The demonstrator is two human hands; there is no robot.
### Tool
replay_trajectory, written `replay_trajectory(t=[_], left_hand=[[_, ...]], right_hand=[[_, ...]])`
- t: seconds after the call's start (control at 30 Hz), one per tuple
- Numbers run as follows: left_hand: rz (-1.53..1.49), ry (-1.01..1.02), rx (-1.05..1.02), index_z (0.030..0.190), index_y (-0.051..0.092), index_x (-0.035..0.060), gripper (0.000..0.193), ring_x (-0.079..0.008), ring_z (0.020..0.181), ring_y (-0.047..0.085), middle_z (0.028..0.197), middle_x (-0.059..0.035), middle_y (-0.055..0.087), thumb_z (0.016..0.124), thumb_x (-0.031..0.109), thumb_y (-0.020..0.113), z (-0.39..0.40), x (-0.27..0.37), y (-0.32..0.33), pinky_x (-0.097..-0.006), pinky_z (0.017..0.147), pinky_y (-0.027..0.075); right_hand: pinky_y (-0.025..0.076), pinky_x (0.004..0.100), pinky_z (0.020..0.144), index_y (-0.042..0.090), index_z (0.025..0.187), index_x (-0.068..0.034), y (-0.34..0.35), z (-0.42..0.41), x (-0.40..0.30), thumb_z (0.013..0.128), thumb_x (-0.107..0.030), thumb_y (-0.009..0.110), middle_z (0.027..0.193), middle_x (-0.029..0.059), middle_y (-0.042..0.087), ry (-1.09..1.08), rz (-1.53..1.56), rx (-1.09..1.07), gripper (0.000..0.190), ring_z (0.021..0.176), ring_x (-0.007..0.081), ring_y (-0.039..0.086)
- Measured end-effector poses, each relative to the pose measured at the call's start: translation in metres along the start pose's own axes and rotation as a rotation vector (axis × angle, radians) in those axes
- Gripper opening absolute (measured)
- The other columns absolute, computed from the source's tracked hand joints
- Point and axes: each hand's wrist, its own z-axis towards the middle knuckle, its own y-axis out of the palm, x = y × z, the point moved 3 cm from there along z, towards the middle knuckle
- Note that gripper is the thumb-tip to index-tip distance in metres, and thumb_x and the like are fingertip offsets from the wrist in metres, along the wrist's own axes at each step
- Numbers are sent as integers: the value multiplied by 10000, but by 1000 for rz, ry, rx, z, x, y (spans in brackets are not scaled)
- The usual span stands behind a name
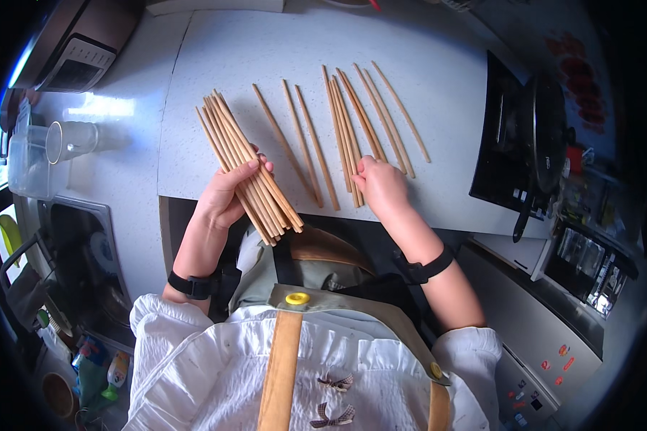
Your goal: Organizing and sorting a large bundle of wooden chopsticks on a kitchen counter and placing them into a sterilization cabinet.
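My left hand grips a thick bundle of wooden chopsticks, thumb across the top, above the counter's front edge. The bundle slants, its lower ends pointing toward my body. My right hand is curled low over a loose group of chopsticks on the white countertop. Its fingertips are at the near ends of that group; whether they pinch a stick is hidden. Between my hands three separate chopsticks lie spread out. Beyond the right hand, further single chopsticks lie at a slant.
The speckled white countertop ends just before my body. To the right a black wok with a handle sits on a black cooktop. On the left are a glass mug, a clear plastic container, a sink and a microwave.
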Motion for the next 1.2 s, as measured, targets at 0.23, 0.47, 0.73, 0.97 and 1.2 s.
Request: replay_trajectory(t=[0.23,0.47,0.73,0.97,1.2], left_hand=[[-15,-8,8,1074,425,44,326,-188,840,580,899,-80,563,790,42,586,-4,-2,-1,-360,774,498],[-46,-5,-63,1079,425,49,332,-191,859,569,878,-73,553,796,74,596,-3,-4,1,-393,784,499],[-59,-35,-65,1075,422,45,330,-195,857,570,879,-74,546,796,77,597,-1,-6,4,-393,779,505],[-53,-45,-60,1082,410,45,337,-195,843,577,875,-77,545,800,75,591,-1,-7,5,-379,772,509],[-43,-38,-74,1085,399,44,341,-193,844,576,870,-78,546,803,76,588,0,-7,6,-373,764,512]], right_hand=[[468,402,578,562,725,-70,6,3,7,720,-210,624,682,125,600,22,-109,-93,154,648,310,586],[464,403,555,554,714,-64,6,1,9,725,-214,612,660,119,596,-1,-166,-13,162,621,311,583],[482,343,615,602,803,-72,1,2,26,737,-194,595,734,80,630,132,236,-230,139,672,245,611],[441,254,687,598,945,-35,4,-5,36,805,-207,548,805,27,625,192,849,-522,227,746,106,569],[379,193,680,574,1013,-63,-10,-10,28,864,-204,463,881,-16,599,250,1057,-661,233,787,61,513]])
